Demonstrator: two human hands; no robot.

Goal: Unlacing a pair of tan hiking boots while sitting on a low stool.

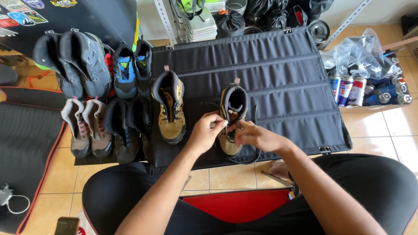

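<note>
Left hand: I am pinching my left hand (204,130) closed on the dark lace (229,129) at the left side of the tan boot's tongue.
Right hand: I am closing my right hand (252,135) on the same lace from the right; my fingertips are nearly meeting.
Tan boot: the tan boot (230,115) is standing upright near the front edge of the black mat (278,74), toe pointing toward me.
Matching boot: its matching boot (170,106) is standing near the mat's left edge, untouched.
Other shoes: the other shoes (100,100) are crowding in rows off the mat's left edge.
Cans: spray cans (352,89) are lying beyond the mat's right edge.
</note>
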